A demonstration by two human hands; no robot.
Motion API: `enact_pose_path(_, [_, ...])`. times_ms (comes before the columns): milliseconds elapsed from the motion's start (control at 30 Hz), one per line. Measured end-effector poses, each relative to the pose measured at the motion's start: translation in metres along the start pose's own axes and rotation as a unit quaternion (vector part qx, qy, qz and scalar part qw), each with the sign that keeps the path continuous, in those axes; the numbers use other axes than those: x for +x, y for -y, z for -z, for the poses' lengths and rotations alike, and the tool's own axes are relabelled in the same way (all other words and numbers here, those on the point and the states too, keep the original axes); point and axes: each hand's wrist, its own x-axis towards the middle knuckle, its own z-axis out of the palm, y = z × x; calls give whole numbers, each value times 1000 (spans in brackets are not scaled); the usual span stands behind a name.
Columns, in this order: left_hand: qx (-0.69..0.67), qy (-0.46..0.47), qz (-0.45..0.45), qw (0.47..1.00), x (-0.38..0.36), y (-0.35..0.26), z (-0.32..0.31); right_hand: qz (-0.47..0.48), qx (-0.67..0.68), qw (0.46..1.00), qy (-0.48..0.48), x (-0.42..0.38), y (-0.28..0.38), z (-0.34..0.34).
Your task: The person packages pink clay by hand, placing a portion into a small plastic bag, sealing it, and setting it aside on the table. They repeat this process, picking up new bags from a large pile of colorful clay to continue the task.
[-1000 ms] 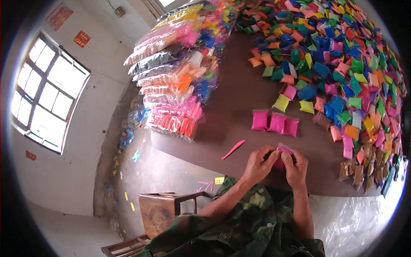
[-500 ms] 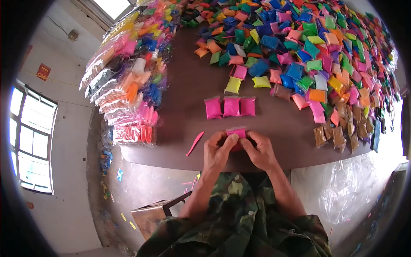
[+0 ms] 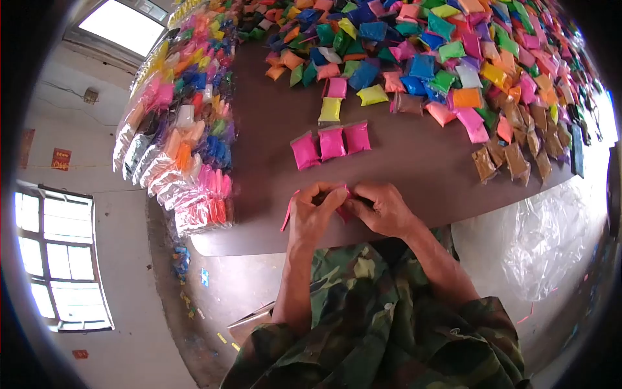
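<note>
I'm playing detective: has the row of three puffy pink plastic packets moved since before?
No, the three pink packets still lie below the nearest puffy yellow plastic packet; the view shifted.

Daylit room, mid-bright. Lower-left window (image 3: 63, 259) and upper-left window (image 3: 122, 27) burnt out to white; more glare down the right edge. Plastic-wrapped stacks (image 3: 178, 123) and clear sheeting (image 3: 544, 240) throw hard highlights. Worktop (image 3: 265, 123) dark, pale sheen toward its near-left rim. Colours vivid mid-frame. Fisheye: black corners, straight lines bowed. Left hand (image 3: 311, 212) and right hand (image 3: 383, 209) fairly crisp; far-right packets (image 3: 578, 61) smeared, soft.
</note>
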Motion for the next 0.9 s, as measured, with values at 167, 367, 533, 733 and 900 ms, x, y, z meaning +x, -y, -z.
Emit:
enact_pose_path(167, [23, -26, -21, 999, 2, 5, -3, -33, 20, 999, -1, 0, 7, 4])
enact_pose_path(367, [-6, -13, -25, 1000, -3, -4, -7, 1, 51, 999, -20, -1, 3, 2])
enact_pose_path(533, [76, 3, -56, 996, -3, -17, -2, 11, 1, 1000, -3, -2, 2, 0])
enact_pose_path(733, [20, -16, -39, 999, 1, -1, -6, 3, 6, 1000, -14, -3, 1, 2])
enact_pose_path(900, [-46, -9, 4, 999, 1, -2, 3, 18, 38, 999, -23, -3, -1, -2])
